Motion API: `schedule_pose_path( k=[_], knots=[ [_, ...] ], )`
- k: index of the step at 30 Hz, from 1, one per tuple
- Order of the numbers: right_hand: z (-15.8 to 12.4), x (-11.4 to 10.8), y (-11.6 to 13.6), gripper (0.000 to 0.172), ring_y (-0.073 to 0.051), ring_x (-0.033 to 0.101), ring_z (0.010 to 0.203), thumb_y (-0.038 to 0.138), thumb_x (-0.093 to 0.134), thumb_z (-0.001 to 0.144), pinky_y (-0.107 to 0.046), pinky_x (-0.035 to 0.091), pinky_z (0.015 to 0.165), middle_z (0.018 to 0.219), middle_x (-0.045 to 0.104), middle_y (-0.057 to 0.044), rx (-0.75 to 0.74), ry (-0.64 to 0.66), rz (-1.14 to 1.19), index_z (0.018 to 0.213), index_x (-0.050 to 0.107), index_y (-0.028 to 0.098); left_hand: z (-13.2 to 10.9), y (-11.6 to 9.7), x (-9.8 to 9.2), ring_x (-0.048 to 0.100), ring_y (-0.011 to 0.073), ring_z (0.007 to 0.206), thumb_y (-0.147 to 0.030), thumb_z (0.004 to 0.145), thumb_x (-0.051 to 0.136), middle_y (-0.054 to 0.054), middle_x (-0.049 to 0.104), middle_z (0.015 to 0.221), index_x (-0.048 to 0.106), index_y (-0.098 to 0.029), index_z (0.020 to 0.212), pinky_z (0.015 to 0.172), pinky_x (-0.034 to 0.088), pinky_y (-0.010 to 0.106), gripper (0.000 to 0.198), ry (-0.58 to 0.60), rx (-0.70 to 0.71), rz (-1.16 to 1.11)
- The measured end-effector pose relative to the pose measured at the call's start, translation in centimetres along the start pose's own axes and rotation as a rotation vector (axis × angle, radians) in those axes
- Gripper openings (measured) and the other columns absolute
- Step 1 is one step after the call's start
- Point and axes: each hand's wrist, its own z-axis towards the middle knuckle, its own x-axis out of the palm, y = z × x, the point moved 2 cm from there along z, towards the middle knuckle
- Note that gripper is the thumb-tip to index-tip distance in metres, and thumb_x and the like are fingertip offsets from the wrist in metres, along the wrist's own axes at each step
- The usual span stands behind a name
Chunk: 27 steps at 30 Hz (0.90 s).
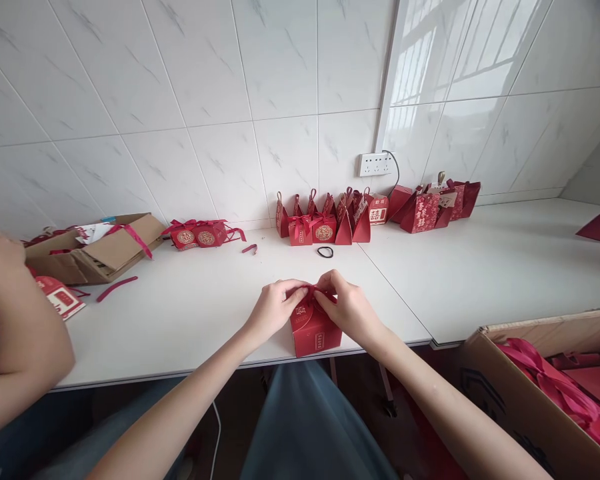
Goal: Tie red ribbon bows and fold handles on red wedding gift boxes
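Observation:
A red gift box [316,333] with light printed characters stands at the front edge of the white table, between my hands. My left hand [279,305] pinches the dark red ribbon [313,291] at the top of the box from the left. From the right, my right hand [344,305] has thumb and fingers closed on the same ribbon. My fingers partly cover the ribbon, so its knot or loop cannot be made out clearly. A black elastic band [325,252] lies just beyond the box.
Finished-looking red boxes [324,229] stand by the wall, with red bags [420,212] to their right. An open carton [485,373] of red items sits at right. At left, a co-worker's arm [27,327] reaches beside a cardboard box [100,257]. A power strip [377,165] hangs on the wall.

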Motion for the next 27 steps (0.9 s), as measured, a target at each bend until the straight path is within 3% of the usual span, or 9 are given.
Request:
schedule_pose_path(
  k=[10, 15, 22, 27],
  knots=[
    [0.2, -0.1, -0.2, 0.005, -0.017, 0.061, 0.068, 0.022, 0.043, 0.085, -0.030, 0.047, 0.062, 0.080, 0.063, -0.002, 0.007, 0.033, -0.059, 0.080, 0.042, 0.024, -0.3, 0.0, 1.0, 0.064, 0.0181, 0.085, -0.036, 0.079, 0.061, 0.004, 0.067, 0.089, 0.058, -0.018, 0.089, 0.074, 0.049, 0.028, 0.021, 0.006, -0.154, -0.275],
    [0.4, -0.3, -0.4, 0.009, -0.015, 0.059, 0.065, 0.019, 0.043, 0.085, -0.029, 0.048, 0.062, 0.076, 0.062, -0.001, -0.026, 0.035, -0.031, 0.077, 0.044, 0.024, -0.1, 0.5, 1.2, 0.061, 0.0145, 0.073, -0.041, 0.079, 0.059, 0.001, 0.065, 0.076, 0.054, -0.017, 0.080, 0.068, 0.045, 0.026, 0.024, 0.058, -0.203, -0.412],
    [-0.5, -1.0, 0.0, 0.009, -0.021, 0.060, 0.103, 0.015, 0.048, 0.085, -0.036, 0.053, 0.081, 0.110, 0.055, -0.012, -0.294, 0.055, -0.085, 0.085, 0.056, 0.020, -0.1, 1.0, 0.8, 0.057, 0.0126, 0.071, -0.044, 0.072, 0.067, -0.001, 0.061, 0.073, 0.054, -0.016, 0.080, 0.071, 0.043, 0.026, 0.031, 0.057, -0.272, -0.544],
    [-0.6, -0.9, -0.5, 0.008, -0.019, 0.065, 0.088, 0.022, 0.053, 0.088, -0.036, 0.056, 0.077, 0.112, 0.056, -0.010, -0.269, 0.035, -0.110, 0.087, 0.060, 0.021, 0.0, 1.0, 0.7, 0.059, 0.0139, 0.074, -0.045, 0.071, 0.067, 0.001, 0.063, 0.076, 0.056, -0.016, 0.080, 0.074, 0.044, 0.028, 0.033, 0.082, -0.259, -0.530]
  ],
)
